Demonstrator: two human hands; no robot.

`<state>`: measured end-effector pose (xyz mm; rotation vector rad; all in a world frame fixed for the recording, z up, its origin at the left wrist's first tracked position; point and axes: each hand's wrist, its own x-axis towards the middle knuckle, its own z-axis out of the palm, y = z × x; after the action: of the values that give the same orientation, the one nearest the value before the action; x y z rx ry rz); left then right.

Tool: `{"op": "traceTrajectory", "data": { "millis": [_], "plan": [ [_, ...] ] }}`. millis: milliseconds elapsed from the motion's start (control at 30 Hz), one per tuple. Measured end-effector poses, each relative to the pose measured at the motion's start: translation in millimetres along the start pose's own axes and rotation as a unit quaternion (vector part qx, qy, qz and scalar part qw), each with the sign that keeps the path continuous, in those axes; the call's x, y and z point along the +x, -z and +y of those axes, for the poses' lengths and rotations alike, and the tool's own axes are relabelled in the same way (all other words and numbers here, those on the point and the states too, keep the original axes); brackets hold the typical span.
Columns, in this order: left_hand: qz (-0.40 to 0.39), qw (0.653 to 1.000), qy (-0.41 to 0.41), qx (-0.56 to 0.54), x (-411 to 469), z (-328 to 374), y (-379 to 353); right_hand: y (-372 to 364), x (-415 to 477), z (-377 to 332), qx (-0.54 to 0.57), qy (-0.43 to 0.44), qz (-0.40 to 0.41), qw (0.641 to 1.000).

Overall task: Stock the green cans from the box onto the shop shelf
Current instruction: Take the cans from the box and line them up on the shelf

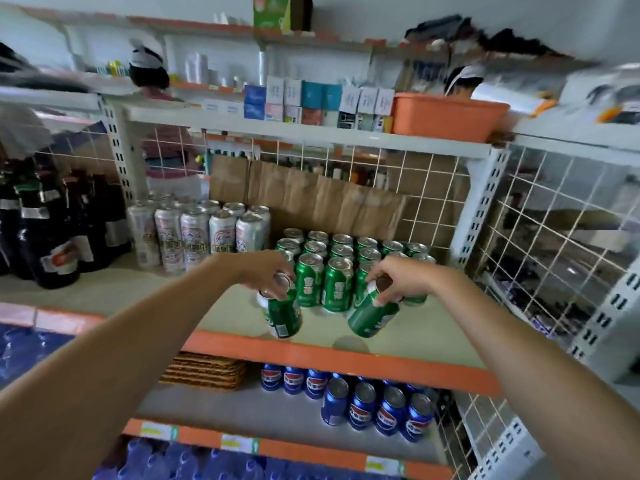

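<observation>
Green cans [282, 315] [372, 315] hang (tilted) under both hands [268, 273] [393, 277].

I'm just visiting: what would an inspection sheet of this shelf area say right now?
Surface: cream shelf with orange front edge, bare near the front.
Job's things: block of upright green cans at the shelf's right; no box in view.
Clutter: silver cans and dark bottles to the left; blue cans on the shelf below.
Hands: left hand grips a tilted green can by its top; right hand grips another tilted can.
Cables: nothing seen.
Surroundings: white wire mesh behind and right; orange tub above.
</observation>
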<state>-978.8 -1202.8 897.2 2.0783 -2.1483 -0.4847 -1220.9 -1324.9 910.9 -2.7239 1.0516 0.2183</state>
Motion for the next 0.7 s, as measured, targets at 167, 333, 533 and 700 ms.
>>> {"op": "traceTrajectory", "data": {
  "millis": [167, 333, 533, 700],
  "plan": [
    [-0.013, 1.000, -0.018, 0.012, 48, 23, -2, -1, -5, 55, 0.007, -0.013, -0.009, 1.000],
    [-0.040, 0.998, -0.033, 0.025, 79, 32, -6, -6, -6, 91, 0.000, -0.029, -0.031, 0.999],
    [-0.078, 0.994, -0.030, 0.064, 102, 30, -12, -11, 2, 106, 0.011, -0.043, -0.047, 0.998],
    [-0.111, 0.991, -0.025, 0.069, 112, 18, -15, -16, 9, 104, 0.019, -0.046, -0.056, 0.997]
  ]
}}
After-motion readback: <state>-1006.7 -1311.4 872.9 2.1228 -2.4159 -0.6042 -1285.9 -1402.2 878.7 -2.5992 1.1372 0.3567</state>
